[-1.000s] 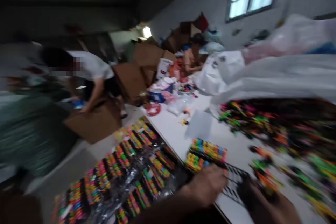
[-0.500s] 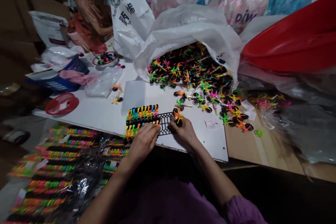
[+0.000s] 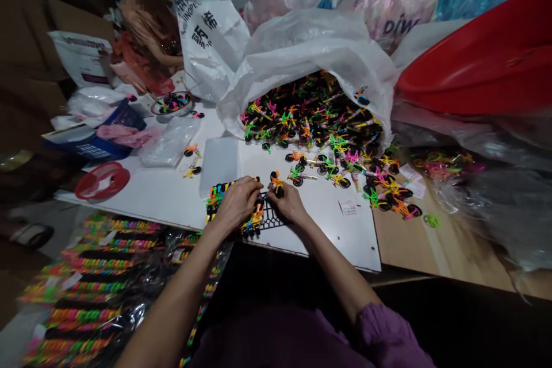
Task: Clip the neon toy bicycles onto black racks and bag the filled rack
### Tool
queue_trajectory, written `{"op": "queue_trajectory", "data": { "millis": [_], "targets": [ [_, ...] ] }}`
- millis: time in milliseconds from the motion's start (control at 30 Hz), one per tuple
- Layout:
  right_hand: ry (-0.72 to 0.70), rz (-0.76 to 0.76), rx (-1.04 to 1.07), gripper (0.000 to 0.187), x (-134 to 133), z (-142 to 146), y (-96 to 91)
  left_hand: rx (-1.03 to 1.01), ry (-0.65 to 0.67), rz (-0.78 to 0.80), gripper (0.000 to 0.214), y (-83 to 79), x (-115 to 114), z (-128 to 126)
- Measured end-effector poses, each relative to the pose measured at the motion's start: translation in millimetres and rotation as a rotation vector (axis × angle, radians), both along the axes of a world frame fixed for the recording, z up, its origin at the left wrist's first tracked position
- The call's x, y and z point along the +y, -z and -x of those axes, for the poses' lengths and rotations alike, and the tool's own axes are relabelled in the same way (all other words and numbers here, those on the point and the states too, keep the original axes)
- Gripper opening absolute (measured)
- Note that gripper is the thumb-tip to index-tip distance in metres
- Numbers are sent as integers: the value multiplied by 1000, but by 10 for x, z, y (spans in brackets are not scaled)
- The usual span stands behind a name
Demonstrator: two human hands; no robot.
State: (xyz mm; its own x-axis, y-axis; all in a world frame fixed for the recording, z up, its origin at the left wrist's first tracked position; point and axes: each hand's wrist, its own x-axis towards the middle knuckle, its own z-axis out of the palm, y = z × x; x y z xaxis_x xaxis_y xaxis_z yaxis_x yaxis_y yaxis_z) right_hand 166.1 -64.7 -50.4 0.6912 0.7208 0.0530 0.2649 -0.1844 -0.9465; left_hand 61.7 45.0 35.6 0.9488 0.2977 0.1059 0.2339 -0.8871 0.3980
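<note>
My left hand (image 3: pixel 236 204) lies over a row of tiny multicoloured toy bicycles (image 3: pixel 218 198), gripping them and the black plastic grid card (image 3: pixel 271 217) they are fixed to. More bicycles in orange and yellow (image 3: pixel 254 221) stick out below that hand. My right hand (image 3: pixel 290 204) pinches an orange toy bicycle (image 3: pixel 276 183) with black wheels just above the card. Beyond both hands, a white plastic sack (image 3: pixel 310 49) lies open, spilling a heap of neon bicycles (image 3: pixel 310 112). Several loose ones (image 3: pixel 328 175) lie close to my right hand.
A white table (image 3: pixel 155 195) holds a clear bag, a grey sheet and a small dish of bicycles. Bagged carded bicycles (image 3: pixel 86 299) lie below its left edge. A seated person (image 3: pixel 146 40) is at the far side. A red basin (image 3: pixel 478 63) rises at right.
My view has swung from the room onto the table. The card has turned, my left hand has moved over its bicycles, and my right hand has brought an orange bicycle up and left.
</note>
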Motion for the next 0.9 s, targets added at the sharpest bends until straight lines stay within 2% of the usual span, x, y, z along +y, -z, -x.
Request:
{"op": "queue_trajectory", "data": {
  "millis": [167,367,467,667,800,900],
  "targets": [
    [-62,70,-106,14,80,8,57,10,32,86,23,2,17,29],
    [-185,212,-323,24,20,21,1,-34,-20,191,24,19,68,42],
    [-227,273,-393,28,17,27,-35,-44,5,203,25,40,71,57],
    [-354,304,-494,23,58,-18,-103,-67,-9,121,24,95,0,23],
    [-360,344,-526,20,79,-8,-106,-143,-59,10,19,173,-68,-12],
    [-342,341,-533,18,75,56,-69,-151,-27,-62,20,213,-84,1]
  ]
}}
